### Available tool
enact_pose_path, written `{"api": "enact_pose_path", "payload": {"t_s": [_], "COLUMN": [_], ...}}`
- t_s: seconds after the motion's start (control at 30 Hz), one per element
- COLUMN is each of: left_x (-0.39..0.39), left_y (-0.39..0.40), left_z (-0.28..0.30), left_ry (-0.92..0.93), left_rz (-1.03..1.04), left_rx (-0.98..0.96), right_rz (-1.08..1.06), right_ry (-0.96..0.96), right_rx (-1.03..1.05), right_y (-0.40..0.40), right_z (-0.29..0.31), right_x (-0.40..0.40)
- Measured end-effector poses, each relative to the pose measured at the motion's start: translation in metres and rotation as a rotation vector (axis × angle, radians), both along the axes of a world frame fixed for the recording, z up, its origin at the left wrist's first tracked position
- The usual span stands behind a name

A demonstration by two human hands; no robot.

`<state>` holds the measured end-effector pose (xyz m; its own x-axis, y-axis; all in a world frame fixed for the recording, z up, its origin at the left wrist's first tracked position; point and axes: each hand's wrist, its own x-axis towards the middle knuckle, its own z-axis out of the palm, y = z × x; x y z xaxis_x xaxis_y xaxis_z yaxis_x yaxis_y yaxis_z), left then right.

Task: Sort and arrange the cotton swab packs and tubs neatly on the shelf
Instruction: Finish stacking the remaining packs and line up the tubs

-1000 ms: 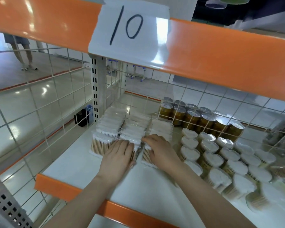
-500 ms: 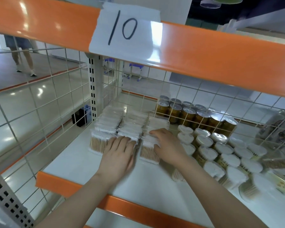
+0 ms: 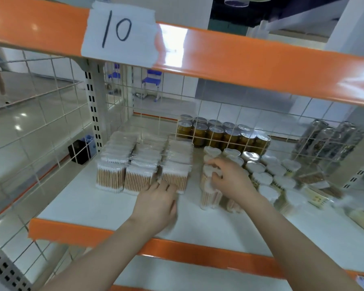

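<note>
Three rows of clear cotton swab packs [image 3: 132, 164] with wooden sticks stand at the left of the white shelf [image 3: 97, 206]. My left hand [image 3: 158, 204] rests flat on the shelf with its fingertips against the front packs. To the right stand several clear swab tubs with white heart-shaped lids [image 3: 267, 177]. My right hand [image 3: 229, 179] curls its fingers round the top of a front tub [image 3: 210, 192] in the leftmost tub column.
Gold tins with silver lids [image 3: 221, 133] stand behind the wire grid at the back. Flat swab boxes [image 3: 317, 196] lie at the right, blurred. An orange beam with a paper "10" label [image 3: 120, 34] runs overhead. An orange lip [image 3: 177, 248] edges the shelf front.
My right hand has left the rightmost pack row and moved right onto a front tub. My left hand has slid back a little and to the right along the packs' front.
</note>
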<state>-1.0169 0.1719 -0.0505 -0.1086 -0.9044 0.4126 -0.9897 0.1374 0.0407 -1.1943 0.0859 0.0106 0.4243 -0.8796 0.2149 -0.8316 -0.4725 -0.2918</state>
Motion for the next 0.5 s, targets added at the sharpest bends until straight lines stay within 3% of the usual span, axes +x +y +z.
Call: {"api": "enact_pose_path", "payload": {"t_s": [0.37,0.5], "left_x": [-0.047,-0.072], "left_y": [-0.003,0.002], "left_z": [0.000,0.008], "left_ry": [-0.053,0.023], "left_rz": [-0.096,-0.112], "left_rx": [0.107,0.172], "right_rz": [-0.149,-0.183], "right_ry": [-0.053,-0.050], "right_rx": [0.001,-0.004], "right_y": [0.017,0.020], "right_z": [-0.013,-0.017], "right_x": [-0.073,-0.098]}}
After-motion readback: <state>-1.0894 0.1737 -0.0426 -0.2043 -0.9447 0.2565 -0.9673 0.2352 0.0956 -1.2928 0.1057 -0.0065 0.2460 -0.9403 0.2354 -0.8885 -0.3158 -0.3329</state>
